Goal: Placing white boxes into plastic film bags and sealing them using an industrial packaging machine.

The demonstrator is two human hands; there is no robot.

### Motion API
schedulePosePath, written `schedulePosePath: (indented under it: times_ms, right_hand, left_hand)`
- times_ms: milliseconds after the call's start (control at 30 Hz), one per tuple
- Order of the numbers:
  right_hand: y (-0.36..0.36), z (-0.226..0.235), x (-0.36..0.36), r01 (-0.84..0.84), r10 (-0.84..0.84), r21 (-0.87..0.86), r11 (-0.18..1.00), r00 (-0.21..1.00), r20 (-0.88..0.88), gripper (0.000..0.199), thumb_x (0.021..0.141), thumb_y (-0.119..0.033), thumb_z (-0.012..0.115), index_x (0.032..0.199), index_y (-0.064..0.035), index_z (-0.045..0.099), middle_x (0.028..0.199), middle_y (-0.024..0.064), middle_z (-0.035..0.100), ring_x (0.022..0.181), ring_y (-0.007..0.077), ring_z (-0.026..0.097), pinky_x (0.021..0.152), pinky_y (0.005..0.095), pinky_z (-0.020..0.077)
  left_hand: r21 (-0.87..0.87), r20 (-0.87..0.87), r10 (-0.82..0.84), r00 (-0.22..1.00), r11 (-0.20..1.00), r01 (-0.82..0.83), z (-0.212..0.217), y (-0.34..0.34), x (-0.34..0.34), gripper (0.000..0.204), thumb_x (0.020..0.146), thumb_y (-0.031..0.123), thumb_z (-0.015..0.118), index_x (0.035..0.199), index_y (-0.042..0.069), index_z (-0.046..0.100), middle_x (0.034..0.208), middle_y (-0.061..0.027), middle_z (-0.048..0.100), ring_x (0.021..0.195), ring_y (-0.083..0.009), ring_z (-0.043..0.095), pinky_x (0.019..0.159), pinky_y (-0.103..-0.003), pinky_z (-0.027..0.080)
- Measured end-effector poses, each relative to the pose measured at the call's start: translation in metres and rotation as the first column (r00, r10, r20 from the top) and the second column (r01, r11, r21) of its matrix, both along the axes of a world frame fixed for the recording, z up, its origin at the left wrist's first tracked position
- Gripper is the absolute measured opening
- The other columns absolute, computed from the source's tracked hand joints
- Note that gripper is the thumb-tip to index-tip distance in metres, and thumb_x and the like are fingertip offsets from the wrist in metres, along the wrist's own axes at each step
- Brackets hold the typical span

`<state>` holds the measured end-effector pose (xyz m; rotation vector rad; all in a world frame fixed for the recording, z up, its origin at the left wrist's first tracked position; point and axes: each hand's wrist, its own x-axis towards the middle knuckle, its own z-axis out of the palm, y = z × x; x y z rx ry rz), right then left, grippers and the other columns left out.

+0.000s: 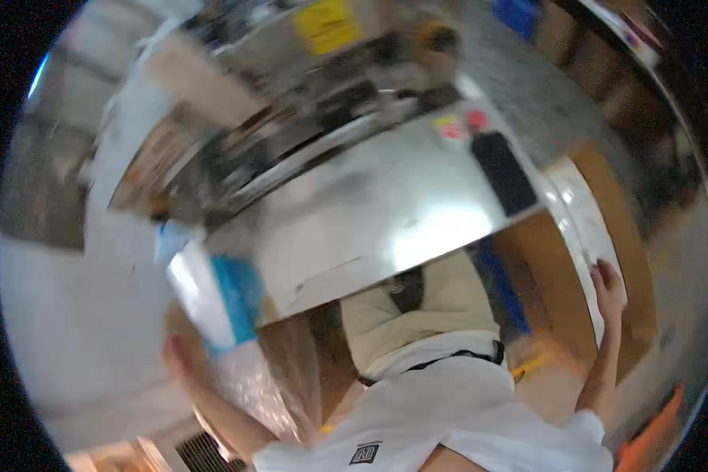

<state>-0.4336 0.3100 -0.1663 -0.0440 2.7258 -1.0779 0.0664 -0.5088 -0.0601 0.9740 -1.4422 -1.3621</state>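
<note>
white packaging (580, 211) beneath outstretched right hand (610, 293), left hand (182, 354) out wide, fingers apart or together unclear

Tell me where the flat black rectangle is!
In the head view, the flat black rectangle lies at the right end of the shiny silver tabletop, just below a small bright-pink spot and left of the brown cardboard.

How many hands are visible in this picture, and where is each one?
2. The left hand, blurred, is beside the blue-and-white package; the right hand is at the white plastic by the cardboard. The blurred background may hide others.
</note>
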Motion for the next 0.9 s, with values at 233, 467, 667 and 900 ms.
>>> schedulePosePath:
  times_ms: [233,467,667,900]
  right_hand:
    - [-0.190,0.089,-0.037,-0.318,0.271,-0.206,0.926,0.936,-0.225,0.037,0.101,-0.020,0.058,0.130,0.0032,0.057,0.117,0.0169,0.067,0.106,0.0207,0.064,0.094,0.0321,0.0495]
    - [-0.330,0.128,-0.004,-0.529,0.445,-0.250,0.811,0.835,-0.325,0.035,0.095,-0.014,0.067,0.127,0.0006,0.062,0.117,0.0131,0.069,0.107,0.0202,0.064,0.095,0.0335,0.0495]
    - [-0.354,0.141,0.014,-0.619,0.521,-0.236,0.749,0.770,-0.367,0.039,0.093,-0.009,0.067,0.129,0.0018,0.060,0.117,0.0159,0.070,0.110,0.0229,0.066,0.097,0.0341,0.0494]
    - [-0.410,0.169,0.038,-0.793,0.607,-0.109,0.599,0.539,-0.584,0.054,0.081,-0.009,0.077,0.132,-0.0017,0.058,0.130,0.0206,0.062,0.119,0.0321,0.061,0.102,0.0403,0.0466]
  left_hand:
    - [-0.226,0.612,0.284,0.738,0.957,-0.181,-0.010,-0.019,-0.007,0.048,0.098,0.040,0.056,0.121,-0.002,0.064,0.083,-0.0100,0.062,0.068,-0.0195,0.054,0.062,-0.037,0.045]
    - [-0.514,0.522,0.419,0.743,0.849,-0.118,0.012,-0.027,-0.097,0.041,0.082,0.030,0.077,0.105,-0.002,0.067,0.082,-0.0114,0.066,0.078,-0.0212,0.063,0.071,-0.035,0.049]
    - [-0.697,0.497,0.549,0.672,0.713,-0.067,0.044,-0.017,-0.104,0.020,0.093,0.018,0.064,0.099,0.000,0.069,0.089,-0.0183,0.069,0.080,-0.0367,0.066,0.071,-0.038,0.051]
    - [-0.741,0.406,0.304,0.862,0.662,0.115,0.105,0.078,-0.159,0.018,0.095,0.012,0.060,0.104,0.002,0.072,0.094,-0.0168,0.072,0.082,-0.0309,0.070,0.077,-0.036,0.053]
